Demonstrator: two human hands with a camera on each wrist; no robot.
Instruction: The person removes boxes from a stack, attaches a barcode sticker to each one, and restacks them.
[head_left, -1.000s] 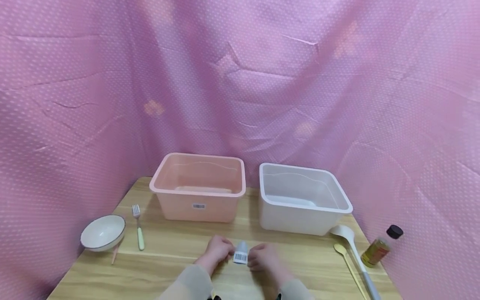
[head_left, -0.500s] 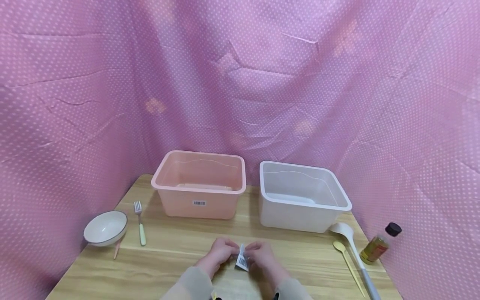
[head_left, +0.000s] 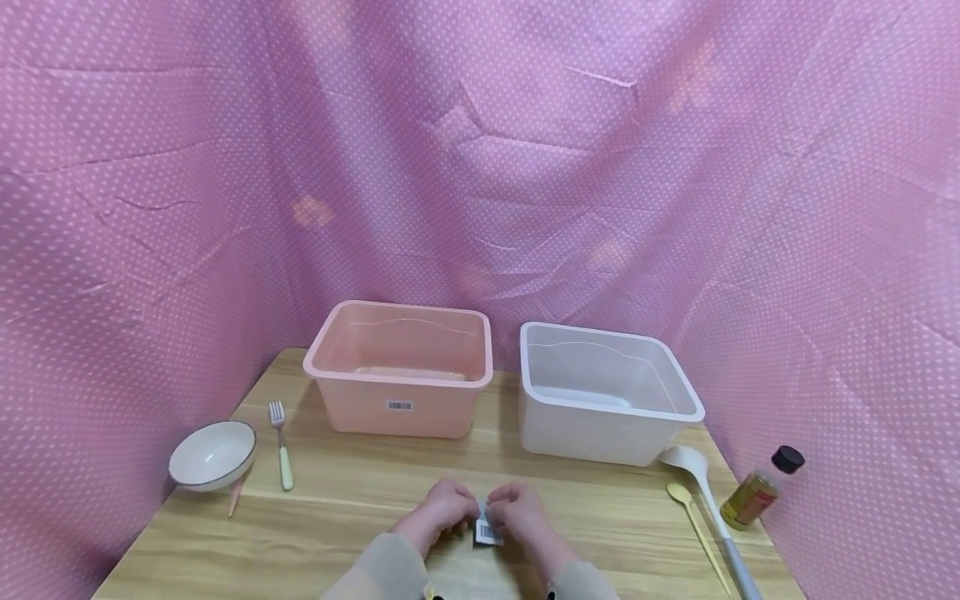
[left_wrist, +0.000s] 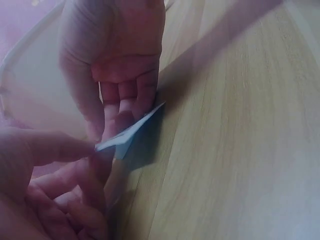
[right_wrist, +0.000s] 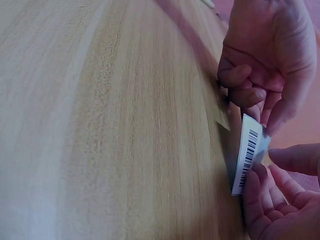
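A small flat greyish-white packet with a barcode label (head_left: 489, 533) is between both hands, just above the wooden table. My left hand (head_left: 444, 507) pinches one edge between thumb and fingertips. From the other side, my right hand (head_left: 522, 515) pinches it too. In the left wrist view the packet (left_wrist: 131, 134) appears thin and creased, seen nearly edge-on, with the left hand (left_wrist: 55, 180) below and the right hand above. The right wrist view shows its barcode face (right_wrist: 248, 156) upright. What kind of packet it is cannot be told, and fingertips cover part of it.
Behind the hands stand a pink bin (head_left: 397, 408) and a white bin (head_left: 600, 437). To the left are a white bowl (head_left: 212, 455), a pink-handled utensil (head_left: 236, 497) and a fork (head_left: 285, 467). At right lie a yellow spoon (head_left: 697, 525), a ladle (head_left: 712, 496) and a tilted bottle (head_left: 750, 500).
One second ago the packet stood between the hands, its pointed top up. Both hands then closed in on it; the label has since turned and tilted, and the pointed top is now mostly covered.
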